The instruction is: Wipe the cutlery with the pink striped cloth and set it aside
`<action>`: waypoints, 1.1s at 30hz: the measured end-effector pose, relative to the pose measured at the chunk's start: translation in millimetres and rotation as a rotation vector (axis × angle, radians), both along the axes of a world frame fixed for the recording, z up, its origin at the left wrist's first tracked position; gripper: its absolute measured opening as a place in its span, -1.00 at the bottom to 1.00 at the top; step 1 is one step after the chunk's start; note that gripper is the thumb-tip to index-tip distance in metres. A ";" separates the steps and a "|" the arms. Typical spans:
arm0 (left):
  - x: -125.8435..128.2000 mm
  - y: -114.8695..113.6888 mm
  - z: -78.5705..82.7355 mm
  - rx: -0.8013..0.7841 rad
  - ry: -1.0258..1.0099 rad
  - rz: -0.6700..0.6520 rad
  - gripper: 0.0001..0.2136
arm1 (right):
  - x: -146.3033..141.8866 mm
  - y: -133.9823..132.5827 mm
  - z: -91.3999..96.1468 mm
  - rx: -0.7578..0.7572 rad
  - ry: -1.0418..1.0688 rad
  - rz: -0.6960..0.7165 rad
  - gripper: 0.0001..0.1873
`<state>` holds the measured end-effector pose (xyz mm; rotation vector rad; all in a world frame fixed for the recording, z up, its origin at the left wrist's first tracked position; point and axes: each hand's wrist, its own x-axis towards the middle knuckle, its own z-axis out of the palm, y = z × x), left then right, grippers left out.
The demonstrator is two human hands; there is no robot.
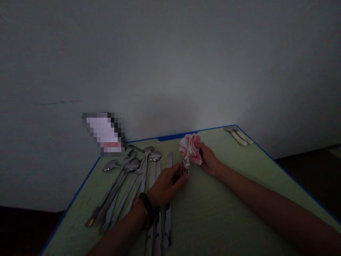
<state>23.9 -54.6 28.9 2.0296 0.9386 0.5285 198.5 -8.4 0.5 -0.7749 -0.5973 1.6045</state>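
The right hand [209, 159] was cupped round the fanned top of a pink napkin [190, 147], fingers closed on it. The left hand [166, 185] pinched its gathered lower end, just above the bench [226, 199] near the far edge. The cloth looked light and soft, apt to unfold if let loose, so the tight waist seemed the surest hold. Spoons [128, 166] and knives [169, 160] lay to the left, by the left wrist. White-handled utensils [239, 137] sat well apart at the far right corner.

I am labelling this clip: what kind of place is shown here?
Probably a dining or catering prep spot: a green table against a bare wall, spoons and knives laid out, and a gathered pink napkin.
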 end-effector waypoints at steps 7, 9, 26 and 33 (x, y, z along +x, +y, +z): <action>-1.0 -1.1 -1.7 0.041 -0.014 -0.014 -0.78 | -0.1 1.9 -3.4 0.017 -0.009 0.021 -0.86; -0.7 -0.9 -3.0 0.055 0.000 -0.006 -0.78 | 0.0 2.1 -4.3 0.025 -0.023 0.016 -0.86; 0.0 -2.1 2.2 0.034 -0.016 -0.015 -0.80 | 0.2 2.6 -5.9 0.037 -0.061 0.016 -0.84; 0.9 -1.9 1.1 0.033 -0.019 -0.002 -0.78 | 0.0 0.7 -3.7 0.033 -0.084 0.007 -0.83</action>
